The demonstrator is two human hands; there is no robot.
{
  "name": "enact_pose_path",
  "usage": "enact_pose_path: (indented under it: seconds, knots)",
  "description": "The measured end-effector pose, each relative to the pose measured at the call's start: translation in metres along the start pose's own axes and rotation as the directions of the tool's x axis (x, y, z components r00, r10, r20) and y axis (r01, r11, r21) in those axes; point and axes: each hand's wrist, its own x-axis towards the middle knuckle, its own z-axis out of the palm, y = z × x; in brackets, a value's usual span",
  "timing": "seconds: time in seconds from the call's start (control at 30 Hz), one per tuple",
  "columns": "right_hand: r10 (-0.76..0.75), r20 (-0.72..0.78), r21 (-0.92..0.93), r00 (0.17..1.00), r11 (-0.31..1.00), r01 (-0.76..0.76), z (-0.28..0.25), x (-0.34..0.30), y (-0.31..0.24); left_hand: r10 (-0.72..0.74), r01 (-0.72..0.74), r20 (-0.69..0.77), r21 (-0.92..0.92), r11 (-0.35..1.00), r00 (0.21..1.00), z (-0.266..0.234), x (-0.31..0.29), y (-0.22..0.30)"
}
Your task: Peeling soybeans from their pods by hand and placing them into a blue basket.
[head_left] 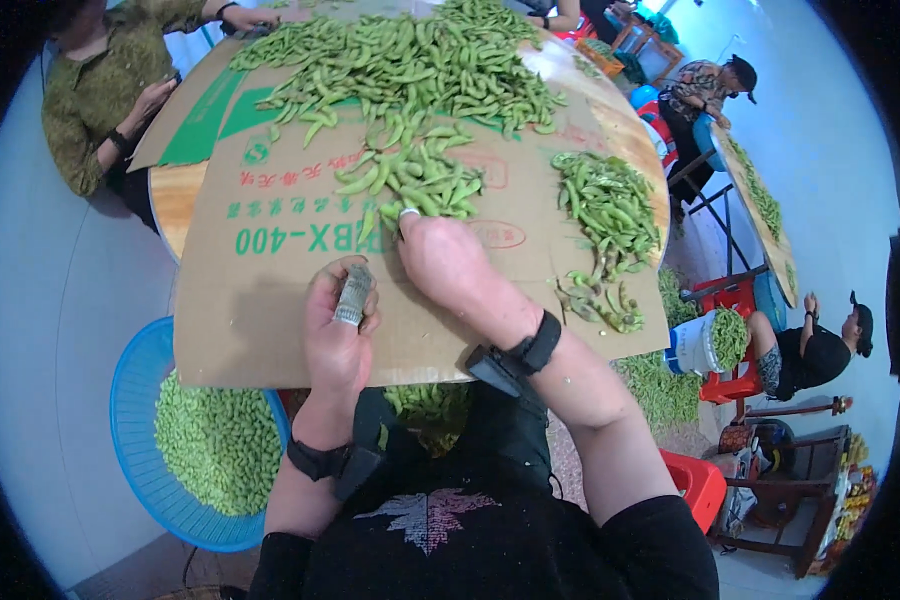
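Observation:
My left hand hovers over the near part of the cardboard sheet, its fingers curled in. A greyish wrapping covers one of its digits; whatever it may hold is hidden. My right hand reaches to the near edge of a small heap of green soybean pods, back upward and fingers bent down among them. A white band wraps one of its fingers. The fingertips are partly hidden, so I cannot tell whether a pod is between them. Behind lies a much larger heap of pods.
Another pod pile lies on the cardboard's right. Below left stands a blue basket of shelled green beans. A white bucket of greens and a red stool are at right. Other people sit around, one across at left.

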Motion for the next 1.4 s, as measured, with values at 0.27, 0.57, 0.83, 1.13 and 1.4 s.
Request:
enact_pose_path:
  seconds: [0.27,0.57,0.83,1.13,1.4]
  knots:
    - [0.068,0.234,0.734,0.97,0.642,-0.222,-0.038,-0.058,-0.003,-0.176,0.17,0.068,0.084,0.982,0.982,0.016,-0.004,-0.005]
    - [-0.178,0.5,0.863,0.847,0.02,-0.505,-0.04,-0.087,0.013,0.01,-0.003,-0.052,0.128,0.992,0.999,0.033,-0.011,-0.02]
    - [-0.084,0.488,0.87,0.869,-0.04,-0.492,-0.025,-0.098,0.005,-0.016,0.004,0.066,0.173,0.985,0.998,0.018,-0.018,-0.022]
    - [-0.101,0.548,0.812,0.83,-0.171,-0.558,-0.032,-0.085,0.003,-0.026,0.034,0.125,-0.057,0.998,0.992,0.016,-0.014,-0.019]
    - [0.15,0.165,0.74,0.975,0.634,-0.223,-0.014,-0.087,0.016,0.097,-0.121,0.075,0.462,0.879,0.992,0.027,-0.007,-0.034]
